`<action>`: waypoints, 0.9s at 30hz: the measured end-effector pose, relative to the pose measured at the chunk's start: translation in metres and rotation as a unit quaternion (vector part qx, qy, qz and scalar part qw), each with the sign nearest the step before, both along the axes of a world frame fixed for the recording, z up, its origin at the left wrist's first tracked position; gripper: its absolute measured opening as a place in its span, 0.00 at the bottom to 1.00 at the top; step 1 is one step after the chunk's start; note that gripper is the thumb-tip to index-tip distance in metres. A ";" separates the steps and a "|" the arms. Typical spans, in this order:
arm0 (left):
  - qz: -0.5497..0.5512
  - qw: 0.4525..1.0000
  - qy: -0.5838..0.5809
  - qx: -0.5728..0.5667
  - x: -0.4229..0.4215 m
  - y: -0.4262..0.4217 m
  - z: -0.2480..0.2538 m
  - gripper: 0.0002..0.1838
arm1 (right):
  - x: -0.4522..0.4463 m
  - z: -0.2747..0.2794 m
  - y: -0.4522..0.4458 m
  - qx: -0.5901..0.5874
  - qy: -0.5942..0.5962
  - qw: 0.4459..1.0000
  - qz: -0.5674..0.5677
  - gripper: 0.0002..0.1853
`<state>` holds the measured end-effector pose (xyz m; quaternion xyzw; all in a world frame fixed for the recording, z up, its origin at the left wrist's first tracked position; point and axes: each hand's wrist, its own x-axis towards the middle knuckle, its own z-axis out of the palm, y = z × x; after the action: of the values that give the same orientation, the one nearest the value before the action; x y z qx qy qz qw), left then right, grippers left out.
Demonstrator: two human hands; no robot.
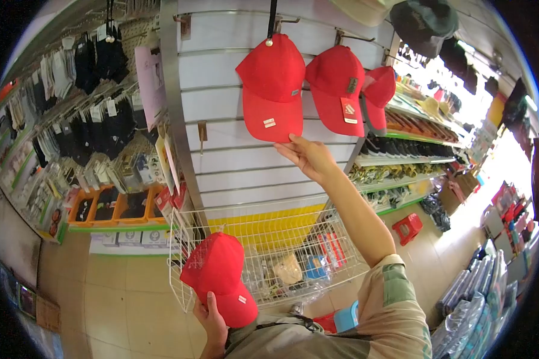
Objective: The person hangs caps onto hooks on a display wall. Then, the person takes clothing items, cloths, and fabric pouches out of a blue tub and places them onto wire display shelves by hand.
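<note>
My left hand [212, 318] grips a red baseball cap [218, 266] by its brim, low in front of me. That cap has a mesh-like side and a small white sticker on the brim. Raised ahead, my right hand [305, 157] pinches the brim edge of another red cap [273, 81], which hangs from a wall hook. Its brim bears a small sticker too. To the right hang a red cap with a paper tag [338, 84] and, partly hidden, a red cap with a greyish brim [378, 96].
A white wire basket [260, 230] with packaged goods stands below the slatted wall [212, 96]. Socks [93, 128] hang at left above orange bins [123, 203]. Shelves of shoes [401, 148] line the right, with a red stool [407, 228] on the tiled floor.
</note>
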<state>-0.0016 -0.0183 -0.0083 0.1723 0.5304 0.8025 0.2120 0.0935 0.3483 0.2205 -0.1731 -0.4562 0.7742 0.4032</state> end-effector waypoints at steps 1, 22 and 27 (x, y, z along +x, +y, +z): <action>-0.005 1.000 0.004 -0.002 -0.001 -0.001 -0.001 0.16 | 0.001 -0.004 0.000 -0.003 0.000 1.000 0.007 0.21; -0.052 0.996 0.044 0.058 -0.014 0.025 0.059 0.16 | 0.073 -0.160 -0.162 0.029 -0.196 0.930 0.309 0.25; -0.056 0.994 0.044 0.081 -0.013 0.032 0.066 0.17 | 0.073 -0.176 -0.180 0.013 -0.188 0.962 0.200 0.26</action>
<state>-0.0141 0.0135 0.0576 0.2533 0.4619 0.8213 0.2190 0.1669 0.1684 0.0443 -0.2156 -0.5593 0.7863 0.1498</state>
